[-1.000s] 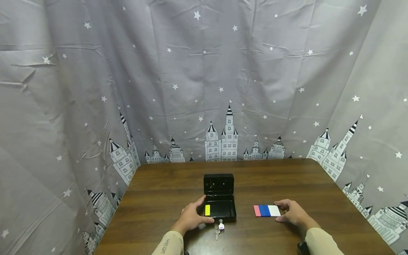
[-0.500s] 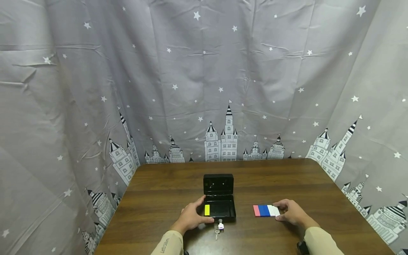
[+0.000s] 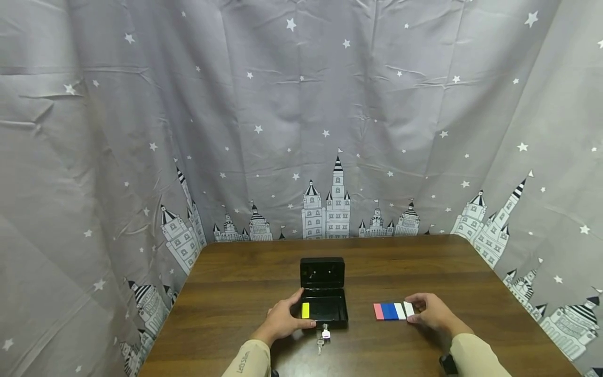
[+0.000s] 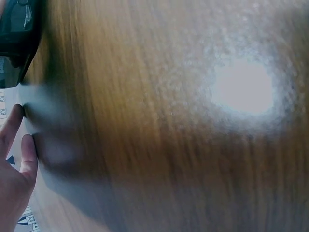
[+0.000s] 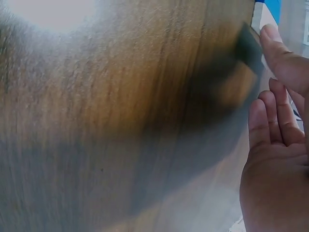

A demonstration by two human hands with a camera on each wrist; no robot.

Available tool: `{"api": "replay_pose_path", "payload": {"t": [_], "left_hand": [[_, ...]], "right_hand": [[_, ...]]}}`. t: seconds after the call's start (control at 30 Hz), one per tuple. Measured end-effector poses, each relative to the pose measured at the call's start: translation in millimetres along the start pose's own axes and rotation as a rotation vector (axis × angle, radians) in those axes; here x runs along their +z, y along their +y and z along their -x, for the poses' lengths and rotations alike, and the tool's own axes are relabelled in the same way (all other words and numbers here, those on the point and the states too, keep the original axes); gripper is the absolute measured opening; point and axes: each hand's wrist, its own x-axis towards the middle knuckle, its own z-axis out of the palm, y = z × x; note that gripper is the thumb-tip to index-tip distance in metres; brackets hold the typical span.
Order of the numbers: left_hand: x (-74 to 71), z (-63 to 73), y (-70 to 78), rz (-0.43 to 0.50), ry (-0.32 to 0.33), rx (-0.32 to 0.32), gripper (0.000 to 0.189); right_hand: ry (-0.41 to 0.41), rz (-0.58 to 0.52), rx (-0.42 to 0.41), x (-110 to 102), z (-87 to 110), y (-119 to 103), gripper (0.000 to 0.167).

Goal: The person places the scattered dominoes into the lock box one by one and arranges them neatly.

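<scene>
A small black cash box [image 3: 332,310] stands on the table with its lid [image 3: 322,273] raised. My left hand [image 3: 282,318] holds its left side, thumb at the front corner and index finger towards the hinge. Inside, against the left wall, lies a yellow rectangular block [image 3: 305,310]. Keys [image 3: 320,344] hang at the front lock. To the right, a row runs from a pink block [image 3: 378,312] through a blue part [image 3: 389,311] to a white block [image 3: 400,311]. My right hand [image 3: 434,314] pinches another white block [image 3: 409,309] at the row's right end, slightly tilted and apart at its lower end.
The brown wooden table [image 3: 254,262] reaches back to a grey curtain [image 3: 301,104] printed with stars and castles. Bare tabletop lies between the box and the row. A bright light reflection shows on the wood in both wrist views.
The end white block has turned slightly and come away from the white block beside it, with a gap now showing. My right hand moves with it; my left hand stays on the box.
</scene>
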Motion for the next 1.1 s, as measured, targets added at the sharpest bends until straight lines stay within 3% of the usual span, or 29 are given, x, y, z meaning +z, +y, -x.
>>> {"api": "replay_pose_path", "payload": {"t": [0.3,0.53,0.9,1.1], "left_hand": [[-2.6,0.4,0.7,-0.011,-0.002,0.007,0.097],[-3.9,2.5,1.2,-0.014,0.005,0.017,0.096],[-4.9,1.9,1.8,-0.014,-0.002,0.014,0.097],[-3.8,1.5,0.5,-0.019,-0.007,0.021,0.096]], "right_hand": [[0.014,-0.034,-0.077,5.8,-7.8,-14.2,0.044],[0.016,-0.051,-0.075,11.5,-14.2,-35.4,0.043],[-0.007,-0.073,-0.174,29.7,-22.7,-61.9,0.043],[-0.014,-0.102,-0.159,41.5,-24.6,-76.7,0.042]]}}
